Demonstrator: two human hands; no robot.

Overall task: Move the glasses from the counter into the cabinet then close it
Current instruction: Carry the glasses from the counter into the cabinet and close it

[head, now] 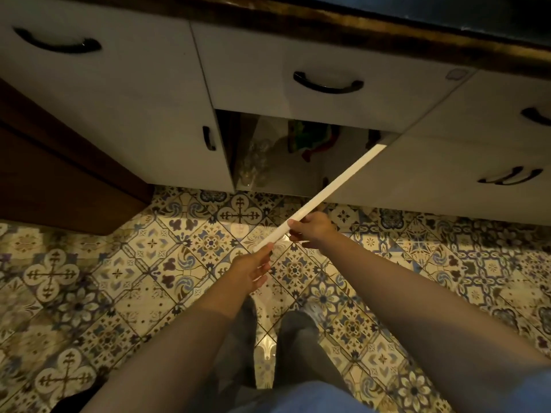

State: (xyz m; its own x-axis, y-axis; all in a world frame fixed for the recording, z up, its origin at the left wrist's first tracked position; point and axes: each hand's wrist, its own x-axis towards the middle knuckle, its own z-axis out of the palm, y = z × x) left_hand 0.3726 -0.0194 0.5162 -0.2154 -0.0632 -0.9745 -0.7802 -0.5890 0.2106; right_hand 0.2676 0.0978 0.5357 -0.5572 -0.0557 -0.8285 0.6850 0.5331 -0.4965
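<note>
The white cabinet door (337, 184) stands open, swung out toward me, and I see its top edge as a bright strip. My right hand (311, 228) grips that edge near its outer end, thumb on top. My left hand (253, 269) touches the door's outer corner with its fingers loosely extended. Inside the open cabinet (298, 174), several clear glasses (256, 162) stand on the left of the shelf. A colourful item (313, 138) lies further back in the dim interior.
White drawers with black handles (328, 83) run above the cabinet under the dark wooden counter edge (298, 22). Another closed door (149, 129) is to the left. A dark wooden panel (59, 174) stands at far left. Patterned tile floor (119, 263) lies below my legs.
</note>
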